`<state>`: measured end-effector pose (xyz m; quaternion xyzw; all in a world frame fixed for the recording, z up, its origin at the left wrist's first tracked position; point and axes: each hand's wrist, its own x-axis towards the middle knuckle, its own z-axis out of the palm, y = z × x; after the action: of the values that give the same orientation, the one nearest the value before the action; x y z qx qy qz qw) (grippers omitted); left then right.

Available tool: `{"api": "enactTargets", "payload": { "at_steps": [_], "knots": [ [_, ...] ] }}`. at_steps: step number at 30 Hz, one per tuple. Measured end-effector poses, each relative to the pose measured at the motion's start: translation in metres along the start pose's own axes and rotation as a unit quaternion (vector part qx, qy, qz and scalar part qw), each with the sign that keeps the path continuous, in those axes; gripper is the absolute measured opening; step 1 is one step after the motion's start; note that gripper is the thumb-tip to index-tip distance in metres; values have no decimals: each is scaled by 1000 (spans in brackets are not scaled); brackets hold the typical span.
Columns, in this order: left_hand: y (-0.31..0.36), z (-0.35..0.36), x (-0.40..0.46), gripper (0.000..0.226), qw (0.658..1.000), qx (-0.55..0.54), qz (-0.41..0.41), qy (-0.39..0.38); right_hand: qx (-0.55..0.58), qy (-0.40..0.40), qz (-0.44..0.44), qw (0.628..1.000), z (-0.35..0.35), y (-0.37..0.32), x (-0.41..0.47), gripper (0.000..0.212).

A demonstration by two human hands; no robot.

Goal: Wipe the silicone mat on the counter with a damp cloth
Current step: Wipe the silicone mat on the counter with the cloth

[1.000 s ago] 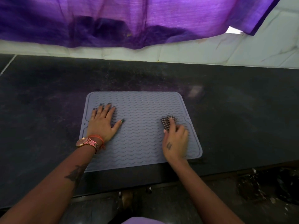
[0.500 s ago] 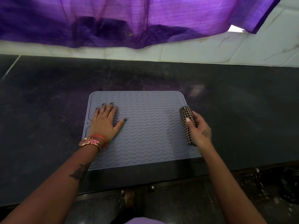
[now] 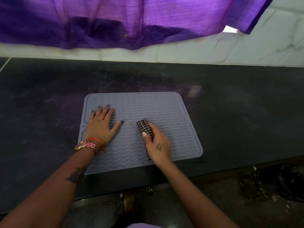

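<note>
**Now: checked cloth pressed down mid-mat**

Right now the grey silicone mat point(image 3: 156, 111), ridged with wavy lines, lies flat on the dark stone worktop point(image 3: 238, 116), its near edge close to the worktop's front edge; the left hand point(image 3: 102, 125) is spread flat on the mat's left part, fingers apart, palm down, gripping nothing; a rose-gold watch point(image 3: 86, 145) and an orange thread sit at that wrist; the right hand point(image 3: 157, 143) is closed on a folded brown-and-white checked cloth point(image 3: 145, 127), thumb over its near side, pressing it onto the mat just right of centre; the cloth's far end pokes out past the fingers; purple curtain point(image 3: 131, 18) hangs above the white tiled wall point(image 3: 246, 51) behind.
</note>
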<state>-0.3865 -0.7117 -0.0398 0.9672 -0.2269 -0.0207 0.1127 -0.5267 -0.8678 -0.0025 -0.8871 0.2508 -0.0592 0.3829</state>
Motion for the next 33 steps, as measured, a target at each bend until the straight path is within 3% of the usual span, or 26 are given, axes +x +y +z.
{"api": "enactTargets", "payload": {
  "at_steps": [2,4,5,7,9,11,13,16,19,25,28,30,33],
  "knots": [
    [0,0,-1,82,1000,-3,-1,2,196,-73,63,976,-5,-9,2,42],
    [-1,-1,-1,81,1000,-8,-1,2,378,-106,142,909,-21,-6,6,37],
    [-1,-1,-1,81,1000,-10,0,2,411,-100,161,892,-33,-1,12,34],
    [0,-2,-1,81,1000,-11,2,1,415,-66,175,890,-60,14,26,30],
    [0,-3,-1,81,1000,-11,3,-2,360,7,177,916,-85,35,44,31],
    [0,-3,-1,81,1000,-9,3,-2,191,89,164,964,-99,55,57,32],
    [-1,-3,-1,81,1000,-11,2,0,4,112,143,983,-97,69,60,35],
    [-1,-3,-1,81,1000,-15,2,7,-79,101,108,986,-80,68,55,50],
    [-2,-2,0,81,1000,-16,3,9,-68,100,96,988,-63,54,50,68],
    [-2,-2,0,80,1000,-16,4,14,-58,89,-1,994,-26,29,38,58],
    [-2,-3,-1,79,1000,-24,5,15,120,-17,25,992,-28,20,43,49],
    [-2,-4,-2,78,999,-27,6,15,297,-86,79,948,-40,22,51,34],
    [-1,-5,-2,78,1000,-28,5,13,333,26,115,935,-66,37,78,34]
  ]
}}
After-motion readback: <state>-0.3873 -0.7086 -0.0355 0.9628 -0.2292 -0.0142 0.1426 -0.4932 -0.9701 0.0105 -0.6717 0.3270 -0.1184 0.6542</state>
